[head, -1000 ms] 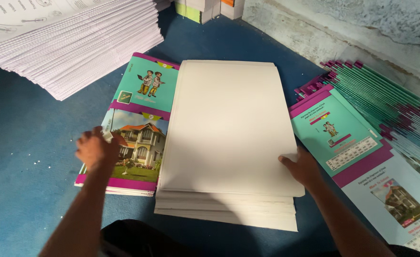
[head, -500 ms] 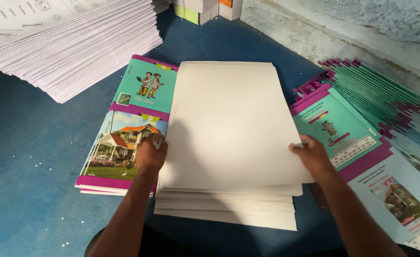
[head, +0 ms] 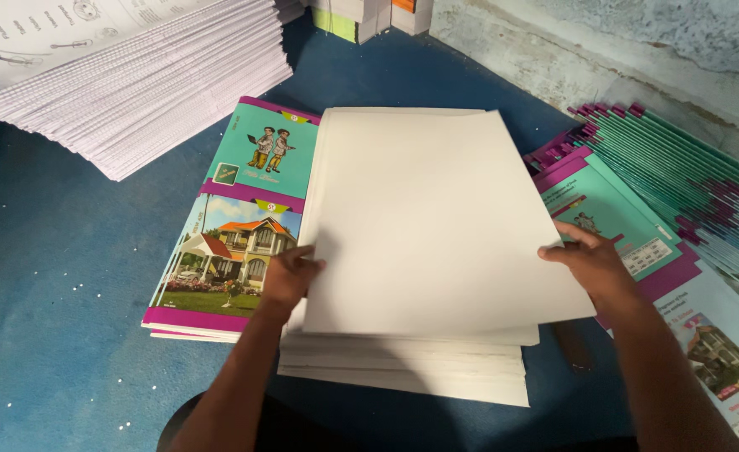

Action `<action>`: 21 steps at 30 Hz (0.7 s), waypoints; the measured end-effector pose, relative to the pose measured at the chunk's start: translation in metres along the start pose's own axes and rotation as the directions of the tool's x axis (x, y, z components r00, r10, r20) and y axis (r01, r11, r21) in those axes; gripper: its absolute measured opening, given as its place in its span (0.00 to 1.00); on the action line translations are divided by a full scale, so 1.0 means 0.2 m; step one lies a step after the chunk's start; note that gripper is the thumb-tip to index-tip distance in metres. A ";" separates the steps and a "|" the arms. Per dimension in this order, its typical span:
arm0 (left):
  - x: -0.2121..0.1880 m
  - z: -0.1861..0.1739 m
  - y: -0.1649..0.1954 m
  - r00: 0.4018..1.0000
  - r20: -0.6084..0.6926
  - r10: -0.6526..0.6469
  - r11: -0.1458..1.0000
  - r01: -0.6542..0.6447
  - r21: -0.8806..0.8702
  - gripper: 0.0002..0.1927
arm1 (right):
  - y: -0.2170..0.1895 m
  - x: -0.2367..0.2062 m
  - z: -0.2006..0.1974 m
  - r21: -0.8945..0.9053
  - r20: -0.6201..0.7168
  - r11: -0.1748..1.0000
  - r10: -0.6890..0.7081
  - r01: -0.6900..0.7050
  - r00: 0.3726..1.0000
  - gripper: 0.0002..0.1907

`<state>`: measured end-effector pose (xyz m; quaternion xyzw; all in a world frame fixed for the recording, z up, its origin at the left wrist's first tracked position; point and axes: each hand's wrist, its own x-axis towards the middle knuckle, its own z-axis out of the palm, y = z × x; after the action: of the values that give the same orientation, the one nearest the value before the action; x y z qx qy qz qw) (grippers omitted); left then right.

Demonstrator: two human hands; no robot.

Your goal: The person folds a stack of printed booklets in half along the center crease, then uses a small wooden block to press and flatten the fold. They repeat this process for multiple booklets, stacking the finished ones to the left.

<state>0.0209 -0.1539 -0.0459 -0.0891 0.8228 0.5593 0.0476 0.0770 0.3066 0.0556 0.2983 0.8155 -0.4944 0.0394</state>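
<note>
Top sheets lifted, skewed, smooth, blank

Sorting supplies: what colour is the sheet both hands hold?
Plain white sheet, unprinted; best seen in the head view.

A blank paper stack lies between cover piles left and fanned covers right, printed sheets behind.
</note>
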 end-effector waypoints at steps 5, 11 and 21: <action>-0.06 0.12 0.02 0.993 0.082 0.083 0.995 -0.088 0.051 0.26 | -0.07 -0.06 -0.01 -0.039 0.078 0.977 -0.205 0.209 0.976 0.36; -0.10 0.19 0.12 0.998 0.043 0.035 0.960 -0.046 0.277 0.26 | -0.12 -0.13 0.06 -0.070 0.108 0.934 -0.343 0.352 0.933 0.38; -0.15 0.24 0.19 0.998 0.044 0.039 0.880 -0.055 0.472 0.28 | -0.05 -0.14 0.33 -0.286 0.171 0.607 -0.729 0.742 0.662 0.31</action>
<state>0.0425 -0.0923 -0.0242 -0.0456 0.9354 0.3440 0.0679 0.0799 0.2349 0.0400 -0.0831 0.9355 -0.3277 -0.1024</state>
